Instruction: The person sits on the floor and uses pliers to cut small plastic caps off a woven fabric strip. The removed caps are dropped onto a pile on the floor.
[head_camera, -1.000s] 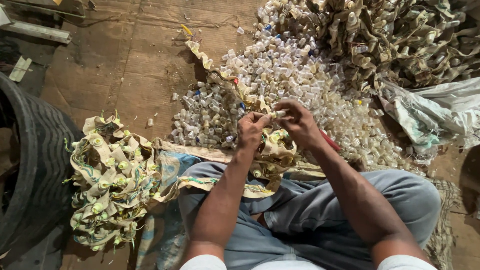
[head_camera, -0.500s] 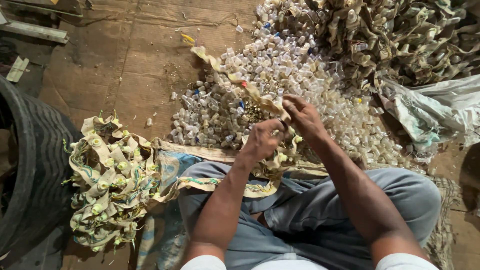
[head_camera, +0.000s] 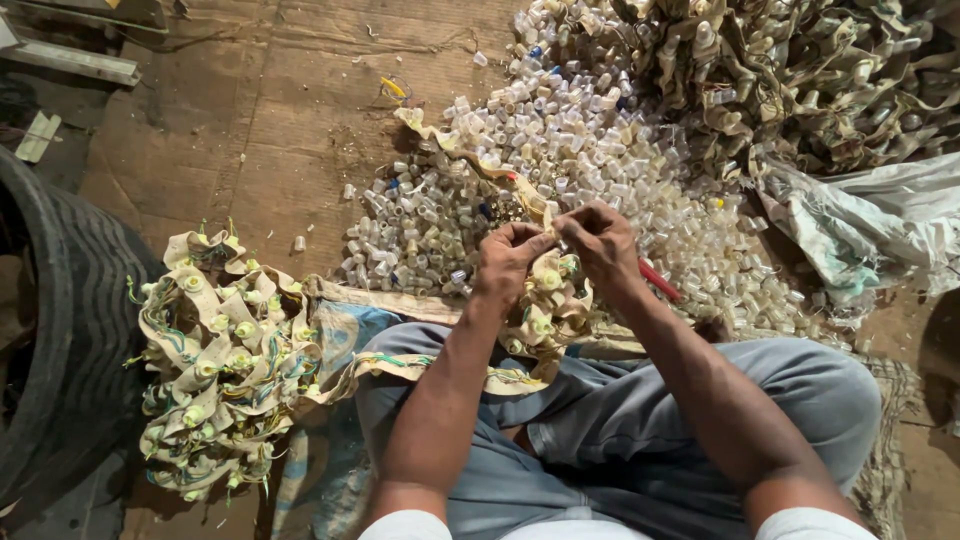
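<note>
Seen from above, a seated person's left hand (head_camera: 508, 262) and right hand (head_camera: 598, 243) meet just above the lap, both pinching the same cream-coloured strip (head_camera: 470, 157) of flat material. The left hand is curled, its fingertips and thumb closed on the strip; the right hand grips it just beside, fingers bent around it, and a red tool (head_camera: 658, 280) sticks out from under that hand toward the right. The strip runs from the fingers up and to the left across the floor, and its lower part, studded with small round caps, bunches in folds under the hands on the person's grey trousers (head_camera: 640, 440). Directly beyond the hands lies a wide heap of small clear and white plastic caps (head_camera: 560, 150), with a few blue ones mixed in. Behind that heap, at the top right, is a large pile of tangled strips (head_camera: 800, 70) of the same kind. A crumpled white sack (head_camera: 870, 225) lies to the right. To the left of the knees sits another bundle of folded strips (head_camera: 215, 350) with green and yellow threads. A dark ribbed tyre (head_camera: 60, 330) curves along the left edge, on a brown wooden floor (head_camera: 230, 130).
</note>
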